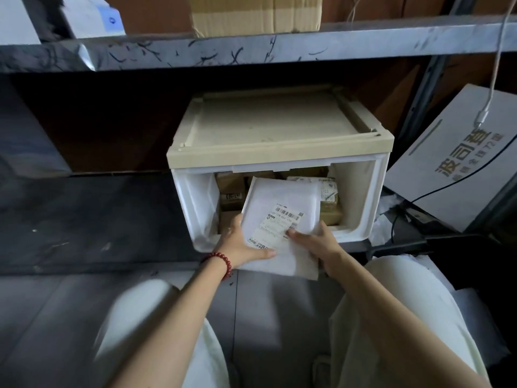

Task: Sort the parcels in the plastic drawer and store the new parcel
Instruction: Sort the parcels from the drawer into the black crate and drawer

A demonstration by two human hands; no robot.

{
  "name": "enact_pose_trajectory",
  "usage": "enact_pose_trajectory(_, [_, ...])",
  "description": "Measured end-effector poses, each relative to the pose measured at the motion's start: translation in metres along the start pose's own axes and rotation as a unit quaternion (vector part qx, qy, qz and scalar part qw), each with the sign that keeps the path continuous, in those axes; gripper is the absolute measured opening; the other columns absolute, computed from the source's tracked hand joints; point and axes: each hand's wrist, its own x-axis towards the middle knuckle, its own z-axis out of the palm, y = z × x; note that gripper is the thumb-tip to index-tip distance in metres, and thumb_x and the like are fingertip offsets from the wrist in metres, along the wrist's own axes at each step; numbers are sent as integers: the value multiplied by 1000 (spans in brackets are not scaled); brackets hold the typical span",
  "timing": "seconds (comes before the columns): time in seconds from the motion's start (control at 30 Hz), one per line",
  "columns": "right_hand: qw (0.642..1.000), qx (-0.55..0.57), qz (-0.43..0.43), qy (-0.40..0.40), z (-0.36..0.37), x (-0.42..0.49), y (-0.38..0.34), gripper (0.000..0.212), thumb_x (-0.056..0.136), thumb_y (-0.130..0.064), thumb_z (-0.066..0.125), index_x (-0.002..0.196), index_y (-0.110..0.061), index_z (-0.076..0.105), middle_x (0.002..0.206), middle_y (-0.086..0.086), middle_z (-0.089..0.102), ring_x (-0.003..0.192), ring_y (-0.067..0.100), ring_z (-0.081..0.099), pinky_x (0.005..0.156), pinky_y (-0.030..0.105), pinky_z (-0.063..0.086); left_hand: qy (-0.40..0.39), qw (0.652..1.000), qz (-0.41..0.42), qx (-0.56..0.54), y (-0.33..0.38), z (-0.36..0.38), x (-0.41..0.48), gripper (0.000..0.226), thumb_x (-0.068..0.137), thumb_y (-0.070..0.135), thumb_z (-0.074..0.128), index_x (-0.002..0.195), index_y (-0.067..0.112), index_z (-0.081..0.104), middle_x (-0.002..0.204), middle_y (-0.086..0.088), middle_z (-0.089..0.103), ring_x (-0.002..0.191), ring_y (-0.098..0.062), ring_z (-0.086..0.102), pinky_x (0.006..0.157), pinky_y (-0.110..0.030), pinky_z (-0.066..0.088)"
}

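Observation:
A white plastic drawer unit (361,197) with a beige top stands on the lower shelf, its front open. Several brown cardboard parcels (331,212) lie stacked inside at the back. A flat white mailer parcel (279,200) with a barcode label is tilted half into the opening. My left hand (240,245) grips its lower left edge, thumb on the label. My right hand (316,245) holds its lower right edge, thumb on top and fingers underneath.
A metal shelf board (251,49) runs overhead with a cardboard box (254,12) on it. A white printed carton (458,158) leans at the right, with a cable (486,107) hanging over it. Dark shelf surface (84,219) spreads left. My knees are below.

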Motion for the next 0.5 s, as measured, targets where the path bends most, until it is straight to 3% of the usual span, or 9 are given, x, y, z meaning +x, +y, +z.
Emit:
enact_pose_trajectory(0.17, [998,19,-50,-27,3,2,-4,40,79,-1,75,110,-9,51,104,9,70,86,20,70,68,32,60,-2,1000,-25,-9,-2,5,-12,108,66,50,81,149,28,15,147,-2,39,131,-19,41,102,-26,35])
enact_pose_trajectory(0.3, [995,11,-61,-71,12,0,-1,44,87,-4,68,124,-7,45,116,11,66,101,23,67,84,39,58,-6,999,-45,0,-4,3,-18,112,68,56,77,151,36,5,152,-10,22,138,-26,31,109,-34,30])
enact_pose_trajectory(0.4, [994,27,-42,-95,18,2,0,35,94,-13,59,126,-10,45,119,14,65,105,28,66,92,47,53,0,999,-46,-7,-3,3,-20,111,64,61,78,149,44,9,145,-9,26,134,-28,35,107,-34,32])
enact_pose_trajectory(0.5, [991,45,-18,-125,22,0,-1,31,98,-19,54,128,-15,47,118,12,65,107,29,64,92,45,54,-13,999,-49,-18,-6,6,-19,125,46,76,77,147,48,10,141,-4,32,129,-25,39,107,-38,36])
